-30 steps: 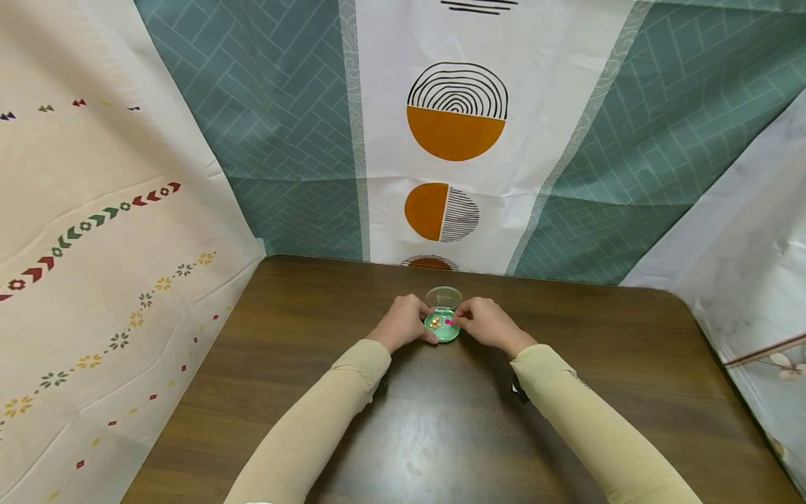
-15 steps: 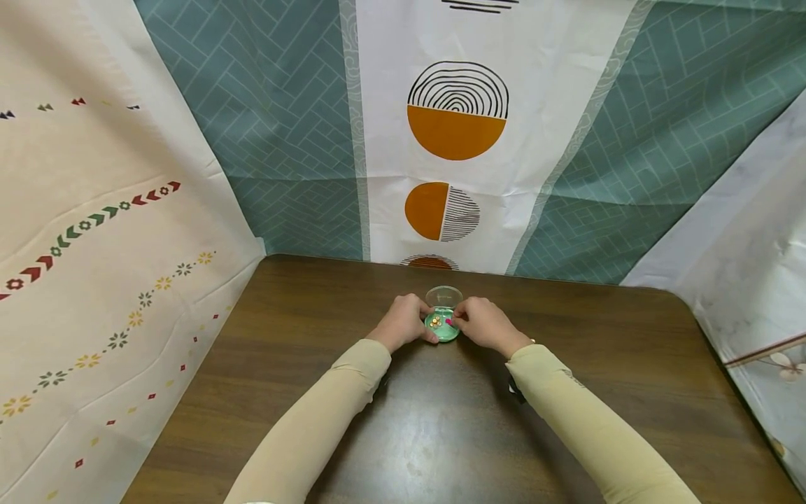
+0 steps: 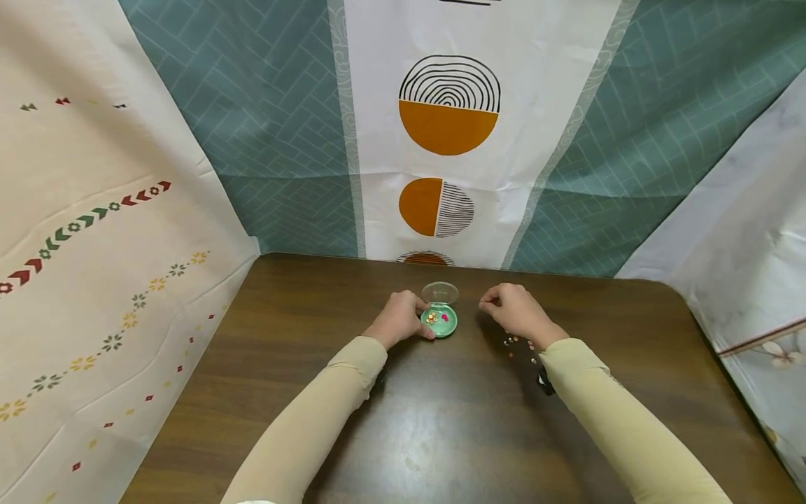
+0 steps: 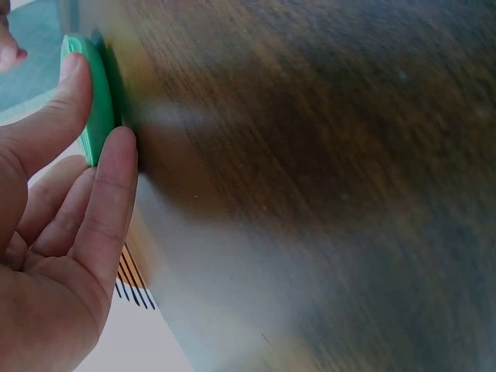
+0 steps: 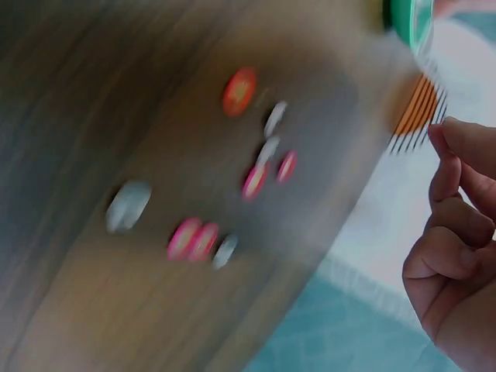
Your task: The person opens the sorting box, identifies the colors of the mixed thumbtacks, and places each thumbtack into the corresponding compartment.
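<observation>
A small round green case (image 3: 446, 331) lies on the table with its clear lid (image 3: 440, 291) hinged up at the back. Inside are a cluster of orange-gold pieces (image 3: 431, 318) and some pink pieces (image 3: 444, 318). My left hand (image 3: 400, 317) grips the case's left side, thumb on the near rim; the green side wall (image 4: 99, 108) shows between thumb and fingers in the left wrist view. To the right of the case, my right hand (image 3: 518, 310) is above the table, thumb and index tips together, other fingers curled. Nothing shows between those tips in the right wrist view.
Several small shiny pieces lie loose on the table under the right wrist: an orange one (image 5: 239, 91), pink ones (image 5: 184, 238) and grey ones (image 5: 129, 207). The brown wooden table (image 3: 403, 420) ends at a patterned cloth (image 3: 286, 210) behind.
My right hand has left the case and moved right, uncovering the loose pieces on the table. Pink pieces stay in the case. My left hand keeps its grip; the head view shifts slightly.
</observation>
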{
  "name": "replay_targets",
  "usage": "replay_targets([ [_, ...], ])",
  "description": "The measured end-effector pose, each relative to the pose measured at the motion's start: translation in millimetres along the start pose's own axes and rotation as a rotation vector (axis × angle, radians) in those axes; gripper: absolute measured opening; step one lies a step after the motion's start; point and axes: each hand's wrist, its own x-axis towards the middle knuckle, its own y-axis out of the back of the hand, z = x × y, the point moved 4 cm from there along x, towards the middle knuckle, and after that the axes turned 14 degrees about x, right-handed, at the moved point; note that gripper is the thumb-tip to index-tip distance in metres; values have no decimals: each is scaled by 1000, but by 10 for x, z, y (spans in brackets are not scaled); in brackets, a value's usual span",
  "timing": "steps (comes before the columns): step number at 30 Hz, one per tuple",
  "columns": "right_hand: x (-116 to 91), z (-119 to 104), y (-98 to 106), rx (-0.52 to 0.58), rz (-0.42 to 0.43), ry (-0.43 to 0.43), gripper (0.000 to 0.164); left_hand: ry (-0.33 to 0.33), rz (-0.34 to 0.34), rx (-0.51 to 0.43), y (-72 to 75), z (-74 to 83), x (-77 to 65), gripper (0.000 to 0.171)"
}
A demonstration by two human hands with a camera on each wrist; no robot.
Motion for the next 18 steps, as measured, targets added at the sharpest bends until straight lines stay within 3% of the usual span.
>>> replay_targets([
  [8,-242,266,243,-29,-9,-58,16,4,7,1,11,-19,-8,67],
  [18,-435,475,170,-25,-102,-197,12,1,13,8,4,17,-14,65],
])
